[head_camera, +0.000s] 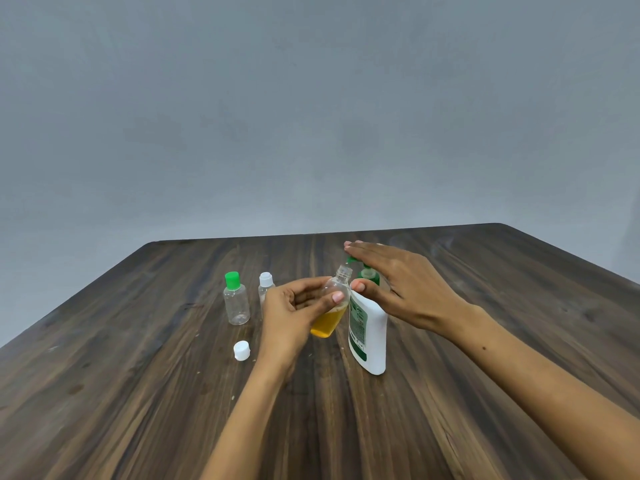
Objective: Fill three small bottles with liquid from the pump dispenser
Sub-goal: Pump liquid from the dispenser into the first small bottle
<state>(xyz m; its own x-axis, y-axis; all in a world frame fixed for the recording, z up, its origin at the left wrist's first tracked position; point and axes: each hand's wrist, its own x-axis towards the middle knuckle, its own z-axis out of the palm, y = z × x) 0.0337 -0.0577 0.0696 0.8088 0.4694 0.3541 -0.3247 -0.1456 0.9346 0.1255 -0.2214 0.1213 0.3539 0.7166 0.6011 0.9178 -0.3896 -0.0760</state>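
Filling: my left hand (294,306) is gripping the first bottle (330,311), half full, under the pump dispenser (369,327) spout.
Pumping: my right hand (398,282), fingers straight, is pressing it.
Waiting: the green-capped bottle (236,303) and white-capped bottle (266,287), left of the dispenser, are sitting empty.

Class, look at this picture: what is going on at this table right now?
A person is filling a small clear bottle from a white pump dispenser. The left hand grips the uncapped bottle, tilted with its mouth under the green nozzle, and it is partly full of yellow liquid. The right hand lies flat on the pump head. Two capped bottles, one green-capped and one white-capped, stand on the wooden table; the green-capped one looks empty. A loose white cap lies nearby.
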